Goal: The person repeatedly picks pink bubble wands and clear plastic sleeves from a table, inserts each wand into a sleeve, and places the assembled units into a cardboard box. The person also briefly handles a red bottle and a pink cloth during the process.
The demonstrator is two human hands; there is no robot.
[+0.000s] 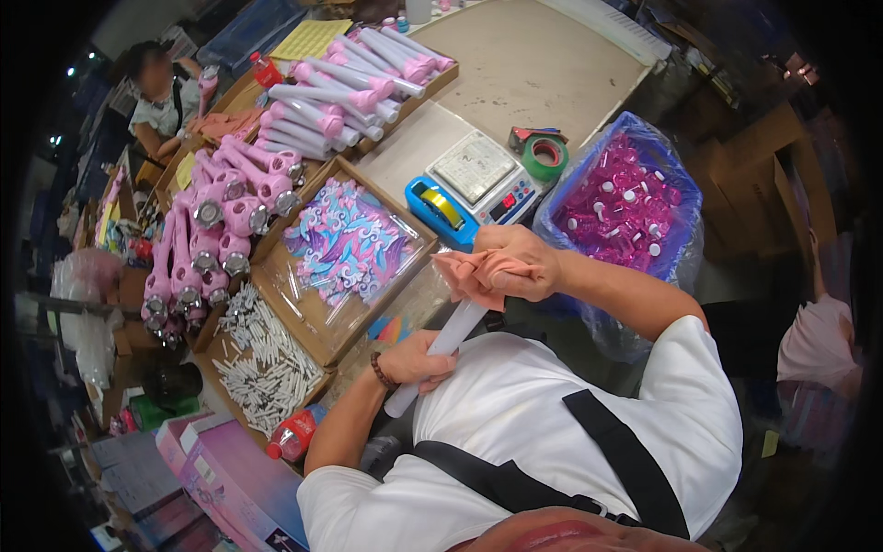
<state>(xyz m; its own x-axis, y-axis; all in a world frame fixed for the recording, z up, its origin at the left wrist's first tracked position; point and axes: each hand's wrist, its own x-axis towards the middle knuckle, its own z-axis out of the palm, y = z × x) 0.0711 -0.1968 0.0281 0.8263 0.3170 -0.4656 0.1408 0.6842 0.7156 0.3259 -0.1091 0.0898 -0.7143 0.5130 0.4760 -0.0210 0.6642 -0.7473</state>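
In front of my chest, my left hand is closed round the lower part of a translucent white tube, which slants up to the right. My right hand grips a salmon-pink cloth bunched over the tube's upper end. The cloth and fingers hide that end, so whether a pink fitting sits there cannot be seen. Nearest to my left hand is a cardboard tray of pink, blue and purple flat cut-outs. Beyond my right hand stand a blue tape dispenser and a digital scale.
White tubes with pink ends are piled at the back. Pink handles with silver ends and small white sticks lie left. A blue plastic-lined bin of pink bottles stands right. A red-labelled bottle is near my left elbow. A co-worker sits far left.
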